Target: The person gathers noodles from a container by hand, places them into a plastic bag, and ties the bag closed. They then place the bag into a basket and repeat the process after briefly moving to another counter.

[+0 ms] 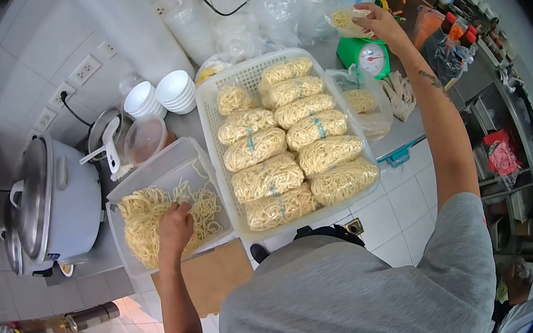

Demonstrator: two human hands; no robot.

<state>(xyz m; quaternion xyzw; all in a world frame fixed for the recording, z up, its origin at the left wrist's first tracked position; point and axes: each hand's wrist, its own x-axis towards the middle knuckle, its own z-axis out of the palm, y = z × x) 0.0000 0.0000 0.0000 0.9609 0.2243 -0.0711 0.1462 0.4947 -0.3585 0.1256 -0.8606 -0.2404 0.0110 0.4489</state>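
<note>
My left hand (177, 226) is in the clear plastic bin (178, 154), its fingers curled down into the loose yellow noodles (144, 228). At the upper right, my right hand (378, 21) pinches the edge of a small clear bag (354, 16) with some noodles in it, at the top of the green scale (347, 53). The scale's round dial faces me. Between my arms, a white perforated basket (212, 116) bears several bags of noodles (268, 178) in two columns. A clear bag with noodles (359, 100) lies between the basket and the scale.
Stacked white bowls (175, 91), a tub with a reddish rim (145, 140) and a white-handled strainer (111, 145) stand behind the bin. A large pot (61, 198) is at the left. Plastic bags (275, 19) line the wall; red-capped bottles (448, 23) stand at the right.
</note>
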